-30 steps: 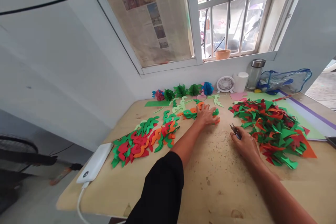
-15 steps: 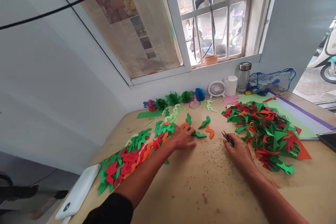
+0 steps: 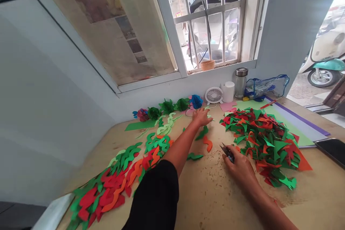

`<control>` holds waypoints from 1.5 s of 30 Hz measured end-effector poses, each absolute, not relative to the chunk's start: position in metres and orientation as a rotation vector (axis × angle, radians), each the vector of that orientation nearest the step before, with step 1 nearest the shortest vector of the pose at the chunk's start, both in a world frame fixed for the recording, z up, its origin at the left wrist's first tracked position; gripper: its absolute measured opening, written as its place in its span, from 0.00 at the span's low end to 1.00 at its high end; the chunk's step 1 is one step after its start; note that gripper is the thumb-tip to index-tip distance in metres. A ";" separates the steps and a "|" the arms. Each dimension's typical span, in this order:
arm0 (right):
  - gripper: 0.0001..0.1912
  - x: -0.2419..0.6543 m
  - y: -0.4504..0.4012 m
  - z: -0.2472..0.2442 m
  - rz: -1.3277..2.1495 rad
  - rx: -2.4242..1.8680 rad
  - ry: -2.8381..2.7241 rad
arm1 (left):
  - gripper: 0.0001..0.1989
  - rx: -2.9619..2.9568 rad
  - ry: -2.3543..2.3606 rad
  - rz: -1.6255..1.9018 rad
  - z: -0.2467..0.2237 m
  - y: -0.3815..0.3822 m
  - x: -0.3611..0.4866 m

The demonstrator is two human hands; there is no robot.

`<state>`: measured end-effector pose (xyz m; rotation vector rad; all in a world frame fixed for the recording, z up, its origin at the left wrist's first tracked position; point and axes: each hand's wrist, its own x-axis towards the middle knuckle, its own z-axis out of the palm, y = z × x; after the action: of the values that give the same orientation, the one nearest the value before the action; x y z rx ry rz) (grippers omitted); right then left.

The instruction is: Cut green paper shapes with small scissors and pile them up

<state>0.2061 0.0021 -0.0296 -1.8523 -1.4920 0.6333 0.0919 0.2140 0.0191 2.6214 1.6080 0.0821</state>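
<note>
My left hand [image 3: 201,117] reaches to the back of the table, fingers spread over pale green cut pieces [image 3: 210,114] near the fan; no object shows in its grip. In my right hand [image 3: 237,160] is a small pair of scissors [image 3: 228,153], its tips pointing up and left. Between the hands lie an orange wavy piece [image 3: 207,143] and dark green pieces [image 3: 202,133]. A long spread of wavy red, green and orange cutouts [image 3: 115,185] covers the left side. To the right rises a heap of red, green and orange scraps [image 3: 266,136].
Folded paper flowers [image 3: 166,106], a white fan [image 3: 214,95], a white cylinder [image 3: 228,92], a glass bottle [image 3: 240,82] and a clear blue-edged bag [image 3: 266,87] line the wall. A dark phone [image 3: 331,151] lies at the right, a white object [image 3: 55,212] at the lower left.
My left hand has moved forward and right, from the green cutouts to the pale green pieces at the back. My right hand still holds the scissors. The view has shifted.
</note>
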 end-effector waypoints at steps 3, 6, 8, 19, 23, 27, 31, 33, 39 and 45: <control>0.17 0.203 0.002 -0.026 0.657 -1.859 -1.519 | 0.29 2.578 1.670 0.074 0.010 0.241 0.110; 0.17 0.201 0.002 -0.021 0.667 -1.895 -1.506 | 0.27 2.552 1.687 0.044 0.000 0.255 0.116; 0.17 0.201 0.001 -0.019 0.669 -1.890 -1.499 | 0.24 2.563 1.669 0.028 -0.005 0.254 0.115; 0.17 0.204 0.003 -0.022 0.693 -1.899 -1.488 | 0.11 2.753 1.405 -0.123 -0.002 0.146 0.026; 0.16 0.204 0.003 -0.022 0.703 -1.904 -1.508 | 0.08 2.747 1.369 -0.208 0.008 0.128 -0.017; 0.16 0.204 0.004 -0.022 0.738 -1.879 -1.520 | 0.08 2.843 1.430 -0.085 0.014 0.145 -0.009; 0.17 0.203 0.004 -0.023 0.742 -1.857 -1.507 | 0.12 2.969 1.480 -0.018 0.010 0.184 0.040; 0.17 0.204 0.004 -0.024 0.749 -1.854 -1.495 | 0.14 3.014 1.528 -0.068 0.006 0.204 0.062; 0.15 0.203 0.004 -0.024 0.783 -1.861 -1.481 | 0.14 2.971 1.607 -0.139 -0.002 0.240 0.088; 0.14 0.201 0.004 -0.019 0.779 -1.833 -1.458 | 0.16 3.020 1.526 -0.157 0.009 0.217 0.078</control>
<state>0.2010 0.0037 -0.0190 -1.8327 -1.4575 0.7790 0.0783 0.2170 0.0090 3.0198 1.5260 -0.1567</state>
